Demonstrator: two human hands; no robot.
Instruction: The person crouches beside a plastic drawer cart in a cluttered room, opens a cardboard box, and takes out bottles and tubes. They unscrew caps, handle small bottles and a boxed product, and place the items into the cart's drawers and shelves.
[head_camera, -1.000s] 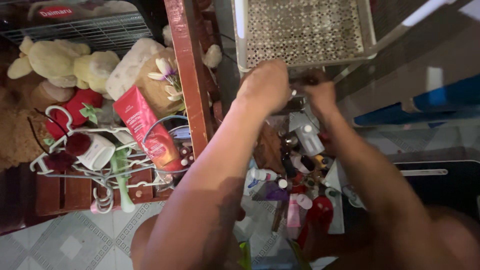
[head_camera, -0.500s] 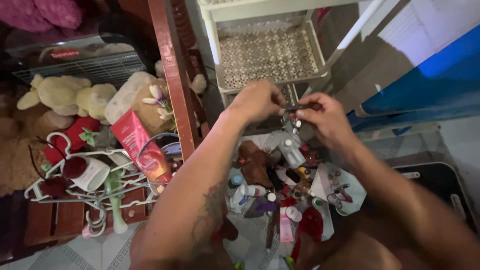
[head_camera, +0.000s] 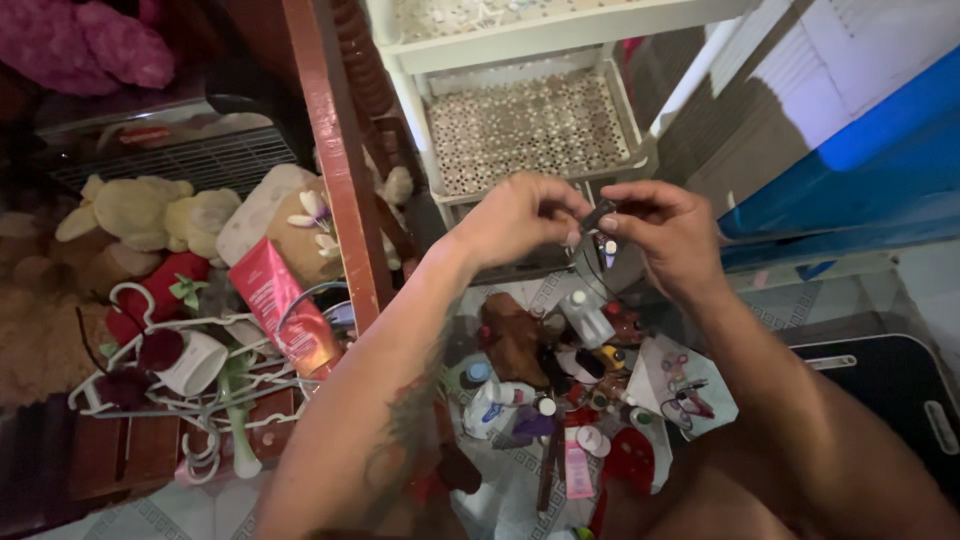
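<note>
Both hands meet in the middle of the frame, a bit above centre. The left hand (head_camera: 520, 215) and right hand (head_camera: 665, 235) pinch 1 small dark thing (head_camera: 598, 214) between fingertips — each hand is closed on an end of it. It's too small & dark to tell what it is. It hangs in the air, over the mess on the floor.

Behind the hands, at the top middle, is a white rack (head_camera: 530, 125) w/ holey shelves. A red-brown post (head_camera: 330, 170) runs down from the top, left of the rack.

Below the hands, in the lower middle, lies a pile of little bottles (head_camera: 585, 320), tubes and caps on the tile floor (head_camera: 150, 515). A pink tube (head_camera: 575, 470) lies near the bottom of the pile.

On the left side sit yellow plush toys (head_camera: 150, 210), a red tube (head_camera: 280, 305), white hangers (head_camera: 190, 395) and a green comb (head_camera: 238, 420) — all well apart from the hands. At the right edge there's a blue bin (head_camera: 860, 170) up top and a black case (head_camera: 890, 390) lower down.
</note>
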